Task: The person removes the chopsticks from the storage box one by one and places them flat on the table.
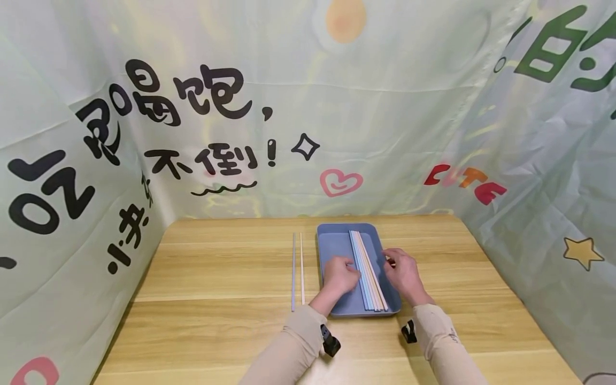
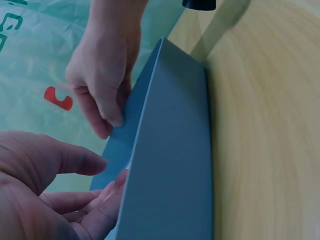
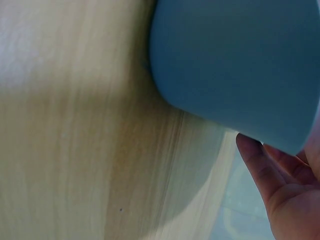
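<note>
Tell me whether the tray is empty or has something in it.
Not empty: the head view shows a bundle of chopsticks lying in the tray, with bare tray floor visible beside them.

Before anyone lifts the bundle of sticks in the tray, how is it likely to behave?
The sticks will probably stay stiff, since they lie straight. Each looks slender, so likely light for its length. The bundle may splay or slide apart, as no band shows around it.
</note>
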